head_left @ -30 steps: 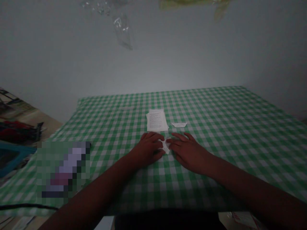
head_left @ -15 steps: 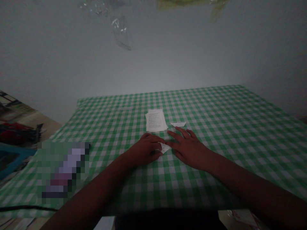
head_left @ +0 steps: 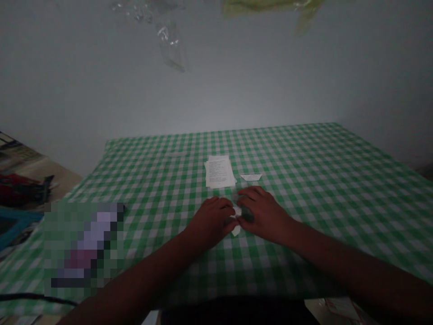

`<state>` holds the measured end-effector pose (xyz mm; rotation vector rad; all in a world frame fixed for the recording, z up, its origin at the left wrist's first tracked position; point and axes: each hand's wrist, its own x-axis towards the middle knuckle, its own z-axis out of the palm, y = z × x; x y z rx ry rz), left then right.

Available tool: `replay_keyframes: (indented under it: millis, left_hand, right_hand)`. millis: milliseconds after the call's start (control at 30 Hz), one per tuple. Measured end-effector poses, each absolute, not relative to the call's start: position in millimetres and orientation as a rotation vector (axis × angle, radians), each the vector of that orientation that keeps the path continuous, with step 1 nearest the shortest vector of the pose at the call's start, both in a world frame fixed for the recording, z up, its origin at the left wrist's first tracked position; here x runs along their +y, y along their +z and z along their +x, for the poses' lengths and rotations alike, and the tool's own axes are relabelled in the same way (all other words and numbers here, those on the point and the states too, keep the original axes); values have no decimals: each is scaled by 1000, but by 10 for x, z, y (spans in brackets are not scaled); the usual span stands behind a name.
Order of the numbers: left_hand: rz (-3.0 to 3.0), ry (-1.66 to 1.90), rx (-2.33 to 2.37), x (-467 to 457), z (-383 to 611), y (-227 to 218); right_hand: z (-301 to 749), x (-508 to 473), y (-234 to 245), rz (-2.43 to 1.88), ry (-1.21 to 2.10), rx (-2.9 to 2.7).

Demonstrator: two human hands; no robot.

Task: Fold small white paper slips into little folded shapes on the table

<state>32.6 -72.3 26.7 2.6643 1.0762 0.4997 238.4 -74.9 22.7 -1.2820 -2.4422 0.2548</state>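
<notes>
**Both hands closed on a small white paper piece at the middle of the cloth**

From where I sit, my left hand (head_left: 211, 221) and right hand (head_left: 262, 210) are low on the tabletop (head_left: 304, 180), narrowed and curled toward each other. Between them they hold a small piece of white paper (head_left: 236, 230). Its thin, matte edges show above and below the meeting fingertips, but the hands hide most of it, so I cannot make out its full shape. A dark patch sits by the right hand's fingers (head_left: 248, 215); I cannot tell what it is.

A green-and-white gingham cloth (head_left: 297, 253) covers the tabletop, lying flat with soft creases. Just ahead of the left hand lies a stack of printed white sheets (head_left: 219, 171), with small lines of text and slightly uneven edges. Ahead of the right hand, near the stack, lies a narrow white paper slip (head_left: 251, 177).

Well left of the hands, a pixelated object (head_left: 81, 246) lies on the cloth, too blurred to identify. Beyond the far edge of the cloth rises a smooth, pale wall (head_left: 216, 81), with a clear plastic film (head_left: 171, 45) in view above.
</notes>
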Motion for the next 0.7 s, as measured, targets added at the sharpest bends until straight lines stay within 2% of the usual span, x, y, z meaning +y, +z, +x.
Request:
replay_keyframes:
  millis: [167,367,700]
  left_hand:
    - [2704,383,1053,-725,295,306]
    - [2656,399,1060,-707,280,258]
    - [2619,410,1069,-712,285,270]
  right_hand:
    - [2384,-711,225,-1303,269,-2397]
    - [2430,-540,229,-1425,256,-2325]
    - [2383,-720,272,-1376,263,-2363]
